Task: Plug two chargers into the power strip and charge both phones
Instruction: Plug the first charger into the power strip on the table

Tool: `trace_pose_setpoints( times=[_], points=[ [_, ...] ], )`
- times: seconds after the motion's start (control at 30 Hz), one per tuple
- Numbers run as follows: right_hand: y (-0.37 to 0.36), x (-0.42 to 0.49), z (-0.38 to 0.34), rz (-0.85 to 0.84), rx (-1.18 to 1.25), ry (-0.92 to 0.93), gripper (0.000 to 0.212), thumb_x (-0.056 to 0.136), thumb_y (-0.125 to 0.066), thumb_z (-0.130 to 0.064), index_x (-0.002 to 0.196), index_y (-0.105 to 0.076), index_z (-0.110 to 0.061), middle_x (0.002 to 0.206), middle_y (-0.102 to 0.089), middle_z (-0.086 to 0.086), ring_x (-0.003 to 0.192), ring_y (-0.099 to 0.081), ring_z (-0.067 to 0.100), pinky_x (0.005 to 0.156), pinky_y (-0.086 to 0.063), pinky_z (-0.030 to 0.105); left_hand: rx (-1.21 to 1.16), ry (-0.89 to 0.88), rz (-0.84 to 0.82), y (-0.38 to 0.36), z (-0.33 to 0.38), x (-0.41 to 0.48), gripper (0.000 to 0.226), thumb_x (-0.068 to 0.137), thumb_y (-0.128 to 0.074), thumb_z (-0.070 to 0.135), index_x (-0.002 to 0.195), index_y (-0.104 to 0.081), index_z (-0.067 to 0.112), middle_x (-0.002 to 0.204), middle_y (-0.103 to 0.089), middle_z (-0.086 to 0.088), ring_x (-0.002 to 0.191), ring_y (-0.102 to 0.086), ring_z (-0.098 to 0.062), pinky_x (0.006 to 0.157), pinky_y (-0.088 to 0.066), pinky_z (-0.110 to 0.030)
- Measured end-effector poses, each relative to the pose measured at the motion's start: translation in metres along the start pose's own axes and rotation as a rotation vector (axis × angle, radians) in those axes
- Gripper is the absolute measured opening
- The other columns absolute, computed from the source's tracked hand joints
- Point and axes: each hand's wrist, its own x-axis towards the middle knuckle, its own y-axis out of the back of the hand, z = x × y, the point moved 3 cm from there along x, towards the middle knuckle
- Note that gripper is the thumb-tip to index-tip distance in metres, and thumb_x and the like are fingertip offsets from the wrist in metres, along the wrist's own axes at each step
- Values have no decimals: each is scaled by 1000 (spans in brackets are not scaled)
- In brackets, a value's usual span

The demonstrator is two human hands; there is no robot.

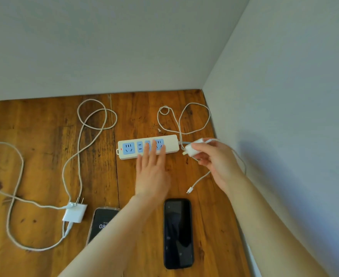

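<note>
A cream power strip [171, 143] with blue sockets lies across the middle of the wooden table [44, 136]. My left hand [151, 172] lies flat, its fingers spread over the strip's right sockets. Just right of the strip, my right hand [214, 158] grips a white charger [191, 149] with its prongs pointing left toward the strip. Its cable's free plug [189, 190] dangles near the table. A second white charger [74, 212] lies at the front left, prongs up. A dark phone [177, 233] lies at the front centre. My left forearm partly hides a second phone [101, 222] with a lit screen.
Two white cables loop over the table, one at the left [14, 196] and back centre, one at the back right [194, 120]. Grey walls close in behind the table and along its right edge.
</note>
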Motion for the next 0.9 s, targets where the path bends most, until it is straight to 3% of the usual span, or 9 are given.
trace_pose_setpoints(
  times=[0.13, 0.33, 0.43, 0.57, 0.77, 0.9],
  points=[
    [-41, 38, 23, 15, -115, -95, 33, 82, -72, -32, 108, -61, -16, 102, -71, 6, 92, -69, 19, 90, -56, 36, 172, 53, -47, 14, -60, 24, 65, 100, -31, 41, 152, 5, 28, 162, 9, 0, 146, 18, -27, 117, 8, -46],
    [-69, 68, 22, 87, -93, -99, 13, 90, -62, -30, 94, -55, -21, 95, -65, 3, 95, -67, 18, 90, -56, 33, 188, 13, -39, 22, -74, 37, 63, 99, -47, 26, 152, -15, 29, 160, -17, 2, 148, -7, -27, 115, -25, -41],
    [-73, 72, 17, 128, -227, -70, 21, 88, -64, -34, 100, -56, -18, 99, -64, 2, 96, -65, 16, 80, -54, 26, 155, 25, -29, 25, -72, 37, 65, 96, -53, 22, 151, -19, 30, 158, -21, 2, 147, -9, -27, 105, -41, -38],
    [-74, 70, 8, 137, -391, -12, 37, 85, -67, -40, 109, -61, -13, 101, -66, 3, 92, -64, 15, 60, -44, 18, 136, 20, -39, 28, -72, 36, 65, 96, -54, 21, 151, -21, 31, 158, -21, 2, 147, -10, -26, 99, -47, -37],
    [-76, 65, -2, 112, -576, 16, 40, 83, -70, -38, 113, -62, -13, 104, -67, 3, 68, -58, 9, 51, -38, 15, 106, 58, -48, 29, -72, 40, 66, 93, -58, 18, 149, -26, 32, 156, -25, 3, 146, -13, -26, 90, -53, -37],
    [-90, 60, -8, 110, -663, 158, 44, 82, -73, -29, 123, -63, -17, 123, -64, 6, 85, -58, 10, 54, -43, 12, 103, 65, -63, 31, -72, 40, 65, 93, -58, 17, 148, -28, 31, 155, -28, 2, 145, -14, -26, 88, -54, -36]
  ],
)
